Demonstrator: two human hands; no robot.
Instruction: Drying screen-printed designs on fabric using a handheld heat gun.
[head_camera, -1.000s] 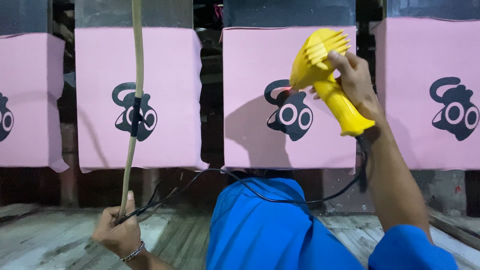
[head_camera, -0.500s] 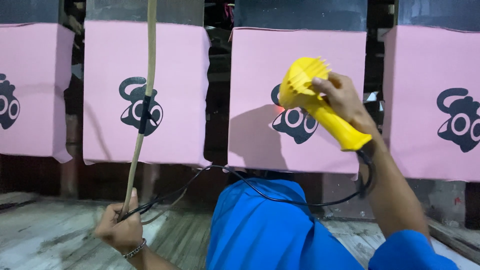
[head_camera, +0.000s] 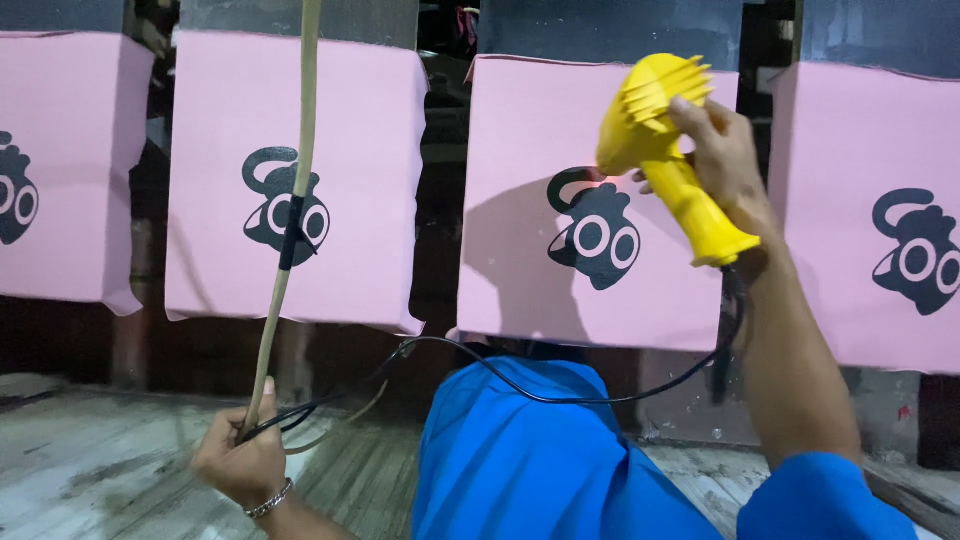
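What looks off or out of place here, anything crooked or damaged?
Little stands out. The pink sheets hang a bit unevenly, with curled, wavy lower edges. The black cord of the yellow dryer in the right hand droops across the blue lap to the left hand, which also holds a long tan stick.

Left hand (head_camera: 238, 462): low in the view, at bottom left, back of the hand toward the camera, fingers curled into a closed fist.
Left wrist: bent slightly, a thin metal bracelet (head_camera: 268, 500) around it; the forearm runs down out of the frame.
Right hand (head_camera: 722, 160): raised high at upper right, fingers wrapped in a closed grip, index finger stretched upward, knuckles facing the camera.
Right forearm: bare, rising steeply from the elbow to the wrist.
Right upper arm: covered by a blue sleeve (head_camera: 820, 497) at the bottom right edge.
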